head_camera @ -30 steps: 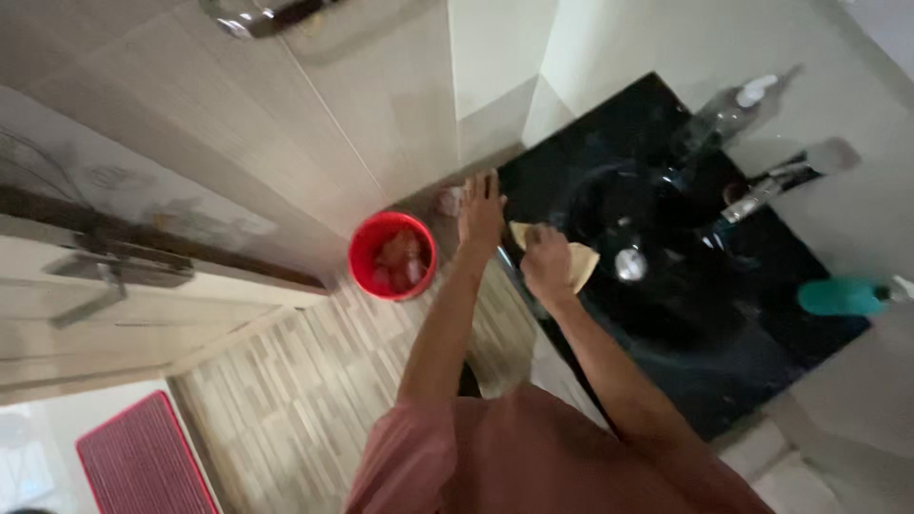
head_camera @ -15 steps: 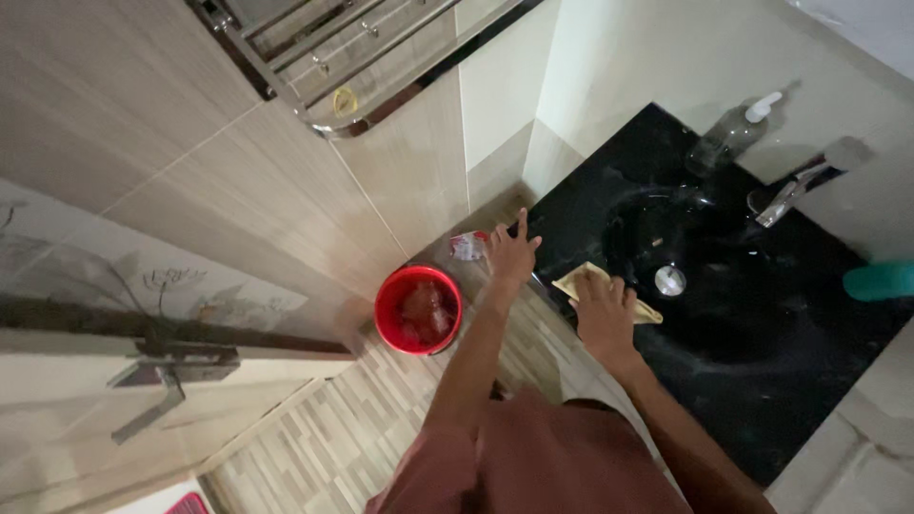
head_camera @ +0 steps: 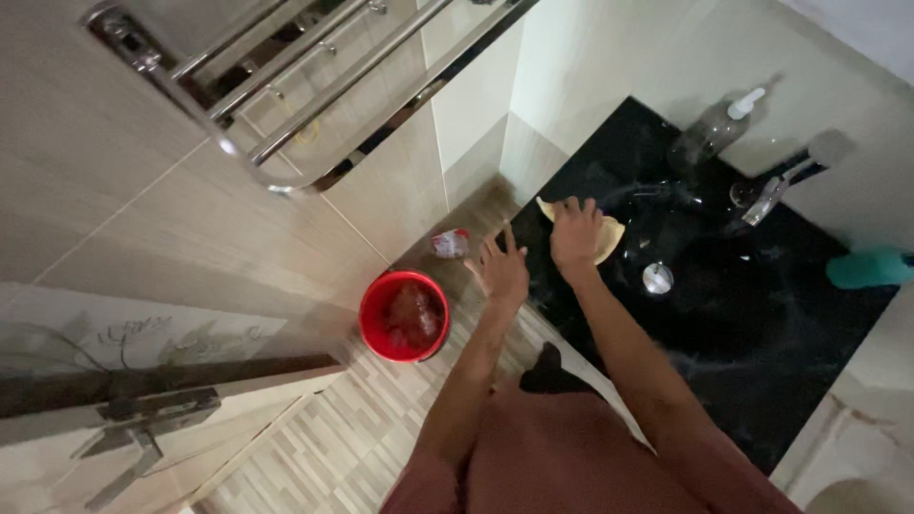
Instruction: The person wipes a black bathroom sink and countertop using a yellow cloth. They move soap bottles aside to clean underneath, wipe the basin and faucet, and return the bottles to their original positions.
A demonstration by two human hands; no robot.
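1. A small tiled bathroom, dim, with a striped floor [head_camera: 314, 428] and a glossy black vanity top [head_camera: 809, 333] set into the corner.
2. Nearest, the left hand [head_camera: 502, 271] hangs free off the counter's edge, fingers spread wide, gripping nothing.
3. Below it on the floor stands a red bucket [head_camera: 404, 316], and just beyond that a small crumpled wrapper [head_camera: 449, 244].
4. The right hand [head_camera: 574, 238] lies flat, fingers extended, pressing a yellowish cloth [head_camera: 609, 235] on the counter at the rim of the black basin [head_camera: 705, 286].
5. Wiping well here probably means keeping the palm flat and following the rim's curve.
6. Farther back: the chrome tap [head_camera: 773, 190], a clear pump bottle [head_camera: 709, 133], and a teal bottle [head_camera: 868, 268], somewhat blurred.
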